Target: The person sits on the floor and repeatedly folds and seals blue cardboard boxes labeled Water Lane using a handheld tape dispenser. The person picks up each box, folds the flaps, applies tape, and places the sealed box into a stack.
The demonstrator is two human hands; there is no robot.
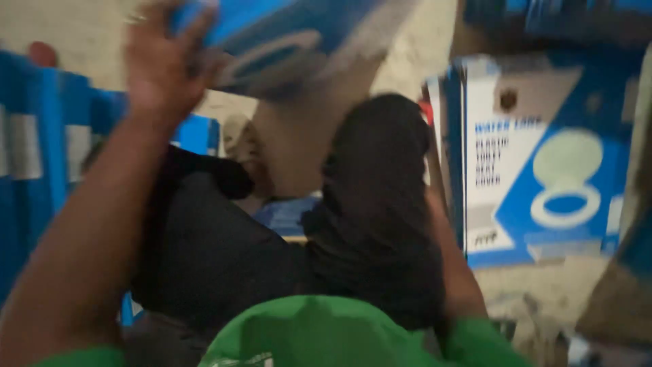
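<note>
Nearest, we note a green shirt (319,333) and dark trousers (217,251). Left hand (159,64), fingers spread wide, steadies a blue carton (272,34) overhead; right hand is hidden, state unknown. One-handed support risks the carton falling. Stacked cartons (543,156) stand beyond.

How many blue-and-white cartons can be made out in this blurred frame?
3, at least. One carton sits at the top, touched by the raised left hand. One upright carton stands at right. More blue packaging is at left; blur and the dark trouser legs may hide others.
</note>
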